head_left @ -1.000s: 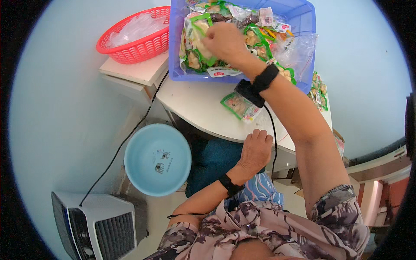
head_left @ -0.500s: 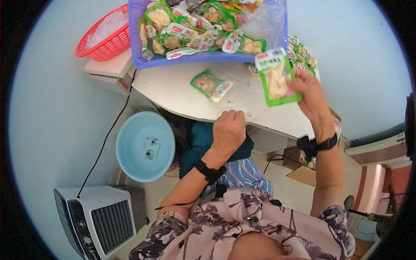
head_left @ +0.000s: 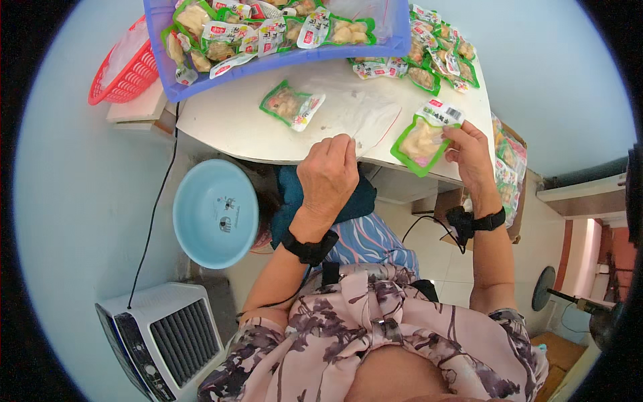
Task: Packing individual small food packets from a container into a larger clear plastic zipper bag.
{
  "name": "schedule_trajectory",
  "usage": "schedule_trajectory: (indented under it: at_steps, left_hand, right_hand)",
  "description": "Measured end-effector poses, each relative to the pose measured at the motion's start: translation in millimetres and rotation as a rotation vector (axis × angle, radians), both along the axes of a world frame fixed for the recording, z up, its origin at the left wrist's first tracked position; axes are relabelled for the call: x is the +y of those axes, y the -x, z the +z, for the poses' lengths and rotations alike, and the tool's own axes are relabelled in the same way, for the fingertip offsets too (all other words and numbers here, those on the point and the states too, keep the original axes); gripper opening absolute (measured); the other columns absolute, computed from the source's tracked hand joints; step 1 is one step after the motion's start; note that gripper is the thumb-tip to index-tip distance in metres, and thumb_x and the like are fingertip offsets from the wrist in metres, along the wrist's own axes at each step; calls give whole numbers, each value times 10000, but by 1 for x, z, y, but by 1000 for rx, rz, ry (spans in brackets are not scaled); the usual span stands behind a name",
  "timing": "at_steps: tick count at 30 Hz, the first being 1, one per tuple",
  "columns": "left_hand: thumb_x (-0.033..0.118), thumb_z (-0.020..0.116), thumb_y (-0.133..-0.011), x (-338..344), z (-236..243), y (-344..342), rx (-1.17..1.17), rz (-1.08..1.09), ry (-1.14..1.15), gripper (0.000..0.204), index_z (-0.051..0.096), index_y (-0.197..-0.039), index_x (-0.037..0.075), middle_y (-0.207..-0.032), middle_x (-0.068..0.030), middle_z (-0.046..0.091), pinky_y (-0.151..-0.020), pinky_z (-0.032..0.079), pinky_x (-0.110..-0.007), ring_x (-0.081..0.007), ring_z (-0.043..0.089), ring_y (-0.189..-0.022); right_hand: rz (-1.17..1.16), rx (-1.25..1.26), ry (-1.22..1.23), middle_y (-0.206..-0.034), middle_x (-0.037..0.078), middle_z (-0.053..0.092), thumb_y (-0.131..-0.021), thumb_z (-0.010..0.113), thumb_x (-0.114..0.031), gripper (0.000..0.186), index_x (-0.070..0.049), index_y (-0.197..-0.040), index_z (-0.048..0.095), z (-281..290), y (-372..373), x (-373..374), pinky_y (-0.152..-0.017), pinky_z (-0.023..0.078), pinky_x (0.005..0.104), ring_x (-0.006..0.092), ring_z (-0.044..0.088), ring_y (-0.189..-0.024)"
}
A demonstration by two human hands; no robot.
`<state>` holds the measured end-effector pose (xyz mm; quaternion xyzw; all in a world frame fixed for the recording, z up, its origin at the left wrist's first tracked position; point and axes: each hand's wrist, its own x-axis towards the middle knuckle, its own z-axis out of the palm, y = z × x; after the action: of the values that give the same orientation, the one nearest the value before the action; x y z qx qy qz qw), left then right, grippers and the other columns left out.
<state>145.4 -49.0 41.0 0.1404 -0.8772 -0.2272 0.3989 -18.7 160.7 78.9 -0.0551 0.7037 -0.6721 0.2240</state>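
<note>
My right hand [head_left: 471, 155] grips a green-edged food packet [head_left: 422, 141] by its right side, above the table's front edge. The packet is clear in front with pale pieces inside. At the front edge of the white table [head_left: 221, 124], my left hand [head_left: 328, 171] is closed, thumb and forefinger pinching the edge of a clear plastic bag [head_left: 375, 120] with a thin red line. The bag lies flat on the tabletop. Left of it rests another green-edged packet [head_left: 289, 106] with brownish pieces. Behind stands a blue-purple crate [head_left: 268, 65] full of similar packets.
More packets [head_left: 445, 50] are heaped at the table's back right. A red basket [head_left: 127, 67] stands far left. Below are a light blue basin [head_left: 214, 214] and a white air cooler [head_left: 171, 335]. A box of packets [head_left: 512, 167] is beside the table's right end.
My right hand has brought its packet lower and closer to the table's front edge. The view has shifted, and the clear bag at my left hand shows more plainly.
</note>
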Motion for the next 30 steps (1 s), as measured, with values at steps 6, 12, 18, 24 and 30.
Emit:
schedule_trajectory:
  at_steps: [6,12,18,24,30]
  left_hand:
    - [74,682,-820,0,3,1,25,21,-14,72,649,-877,47,-749,-125,645,-575,507,-386,-312,637,-679]
    - [80,673,-828,4,4,5,-13,9,-29,65,656,-878,43,-764,-133,653,-586,510,-388,-312,644,-691]
    - [81,669,-833,4,0,6,8,3,-29,84,660,-899,30,-803,-137,672,-620,518,-383,-316,654,-721]
    - [64,675,-834,2,0,3,29,4,-18,85,657,-904,19,-807,-138,676,-616,520,-378,-311,657,-714]
    - [63,678,-832,2,-2,7,36,3,-1,81,651,-898,24,-786,-133,668,-597,513,-381,-302,651,-693]
  right_hand:
    - [94,-36,-58,-777,152,673,-789,617,-11,279,93,-1045,576,21,-14,9,-389,497,247,198,643,-500]
    - [39,-27,121,-901,201,661,-825,579,9,375,108,-1173,483,26,-24,13,-496,587,273,257,688,-603]
    - [-2,-31,65,-940,201,657,-839,595,-8,352,90,-1157,478,10,-17,-1,-545,595,274,252,697,-655]
    - [62,442,-726,-925,226,651,-819,660,-116,452,61,-1216,533,9,1,-2,-560,535,346,253,681,-706]
    - [108,1267,-828,-1008,179,642,-789,699,-170,265,-26,-1011,683,2,38,-33,-819,510,438,353,602,-978]
